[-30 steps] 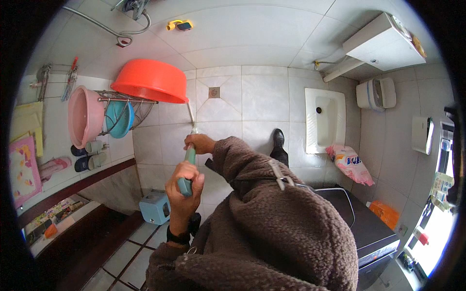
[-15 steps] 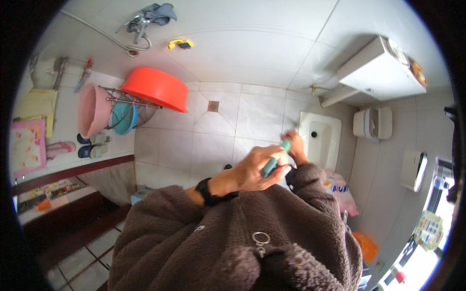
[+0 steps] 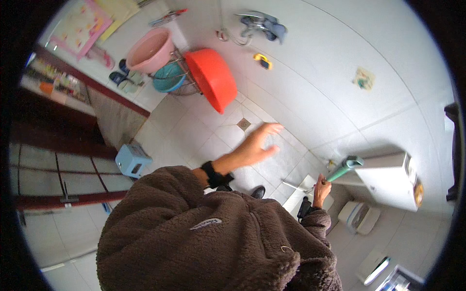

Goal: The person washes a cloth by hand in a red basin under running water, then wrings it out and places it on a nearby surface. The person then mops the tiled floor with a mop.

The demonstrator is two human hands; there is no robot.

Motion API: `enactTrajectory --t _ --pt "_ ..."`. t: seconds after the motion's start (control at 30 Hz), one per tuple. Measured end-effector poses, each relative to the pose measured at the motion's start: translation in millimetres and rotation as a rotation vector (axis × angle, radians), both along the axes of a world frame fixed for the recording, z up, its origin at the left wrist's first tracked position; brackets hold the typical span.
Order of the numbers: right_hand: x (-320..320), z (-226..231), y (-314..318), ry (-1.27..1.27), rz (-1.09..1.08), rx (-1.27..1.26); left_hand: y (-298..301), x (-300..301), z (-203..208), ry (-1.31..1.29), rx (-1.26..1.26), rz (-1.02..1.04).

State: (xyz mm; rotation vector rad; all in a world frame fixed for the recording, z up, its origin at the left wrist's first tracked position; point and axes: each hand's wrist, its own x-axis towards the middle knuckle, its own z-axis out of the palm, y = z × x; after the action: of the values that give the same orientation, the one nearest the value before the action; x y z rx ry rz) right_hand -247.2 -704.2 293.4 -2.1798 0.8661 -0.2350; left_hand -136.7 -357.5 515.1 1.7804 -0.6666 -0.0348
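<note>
My left hand is held out over the tiled floor, fingers and thumb apart, holding nothing. A dark band circles its wrist. Farther right, my right hand is wrapped around a long-handled tool with a green grip. The grip slants up toward a white cabinet, and its upper end is dark grey-green and looped. A thin pale rod shows on the other side of that hand, possibly the same tool's shaft. Whatever is at the tool's lower end cannot be made out.
A red basin, pink basin and blue basin sit on a metal rack at upper left. The floor drain lies beyond my left hand. A blue stool stands left; a white bin is at right.
My left hand has come off the green grip and opened. My right hand now holds the tool alone, farther right. The whole view has turned, bringing the blue stool into sight.
</note>
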Motion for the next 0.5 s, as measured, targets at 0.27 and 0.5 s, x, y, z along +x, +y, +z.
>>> enactTrajectory --t 0.27,0.5 --pt "113 -9 55 -0.155 0.014 0.371 289 -53 -16 -0.032 0.279 1.024" --pt "230 -5 117 0.017 0.130 0.513 406 -177 -58 0.148 0.262 1.591"
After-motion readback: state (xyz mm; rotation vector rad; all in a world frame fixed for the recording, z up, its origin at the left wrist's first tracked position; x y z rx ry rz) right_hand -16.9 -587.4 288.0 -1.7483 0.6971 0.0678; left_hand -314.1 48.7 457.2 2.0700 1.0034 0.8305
